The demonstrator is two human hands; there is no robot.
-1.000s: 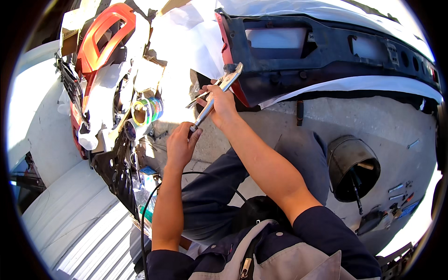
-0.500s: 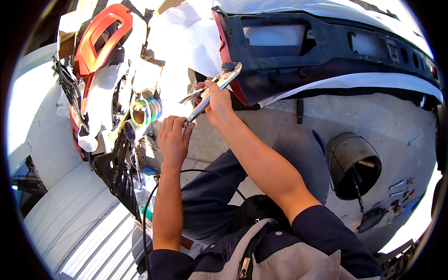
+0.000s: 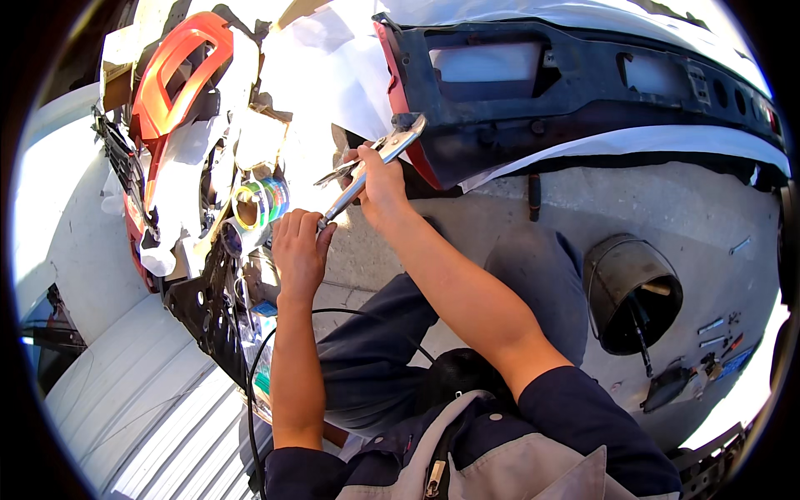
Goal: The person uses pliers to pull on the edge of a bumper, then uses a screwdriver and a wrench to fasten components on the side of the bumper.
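Hard sunlight bleaches the white sheeting [image 3: 350, 71] (nearly featureless in patches), and fisheye distortion bends outer edges.

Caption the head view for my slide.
Right hand grips metal pliers at a dark panel; left hand on handle end.

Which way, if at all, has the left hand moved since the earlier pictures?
Yes: the left hand has shifted leftward, closer to the tape rolls.
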